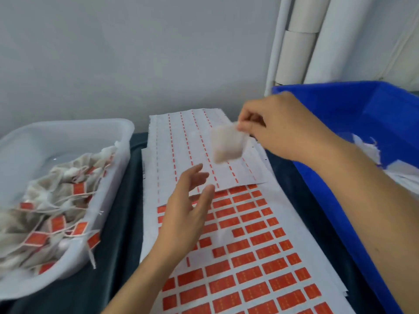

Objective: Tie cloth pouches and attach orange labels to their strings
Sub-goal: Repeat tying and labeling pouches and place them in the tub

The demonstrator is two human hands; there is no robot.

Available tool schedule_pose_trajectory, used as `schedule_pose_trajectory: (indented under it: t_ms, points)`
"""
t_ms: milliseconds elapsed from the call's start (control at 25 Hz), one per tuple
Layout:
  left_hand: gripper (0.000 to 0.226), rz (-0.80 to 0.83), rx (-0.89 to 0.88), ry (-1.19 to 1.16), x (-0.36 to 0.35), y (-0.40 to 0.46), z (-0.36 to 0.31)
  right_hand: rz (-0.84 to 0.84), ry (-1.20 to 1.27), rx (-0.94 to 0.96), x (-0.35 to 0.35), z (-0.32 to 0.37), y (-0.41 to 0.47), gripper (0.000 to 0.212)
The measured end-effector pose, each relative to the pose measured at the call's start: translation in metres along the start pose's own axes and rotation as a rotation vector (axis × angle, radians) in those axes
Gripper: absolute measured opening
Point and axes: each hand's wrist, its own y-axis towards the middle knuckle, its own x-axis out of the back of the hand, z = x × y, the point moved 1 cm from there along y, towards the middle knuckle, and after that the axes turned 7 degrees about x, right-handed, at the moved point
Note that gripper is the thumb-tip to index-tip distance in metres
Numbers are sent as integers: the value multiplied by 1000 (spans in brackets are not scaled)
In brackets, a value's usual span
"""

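My right hand (pixel 278 125) pinches the top of a small pale cloth pouch (pixel 226 145), which hangs blurred above the label sheets. My left hand (pixel 188 211) hovers below it with straight fingers and holds nothing. Under both hands lies a white sheet of orange labels (pixel 254 257), with several gaps where labels are gone. A used sheet with only thin orange strips (pixel 181 141) overlaps its far end.
A clear plastic tub (pixel 108 132) on the left holds several tied pouches with orange labels (pixel 56 223). On the right stands a blue bin (pixel 353 182) with white cloth pouches (pixel 371 150) inside. A dark cloth covers the table (pixel 118 234). White rolls lean at the back right (pixel 299 41).
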Motion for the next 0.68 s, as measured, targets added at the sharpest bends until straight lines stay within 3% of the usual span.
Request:
schedule_pose_trajectory:
  t_ms: [120, 240, 280, 360, 480, 680]
  points:
    - [69, 5, 44, -106, 9, 4, 14, 147, 164, 27, -40, 24, -10, 7]
    - [31, -75, 75, -194, 14, 6, 28, 214, 287, 1, -81, 37, -20, 5]
    - [22, -122, 97, -205, 16, 6, 30, 200, 301, -18, -92, 39, -23, 3]
    - [25, -183, 134, -204, 20, 7, 36, 130, 318, -29, -109, 41, -30, 13]
    - [25, -150, 81, -172, 20, 7, 36, 104, 376, 23, -126, 52, -34, 31]
    - [27, -113, 31, -145, 15, 5, 33, 90, 378, 86, -139, 62, -29, 2]
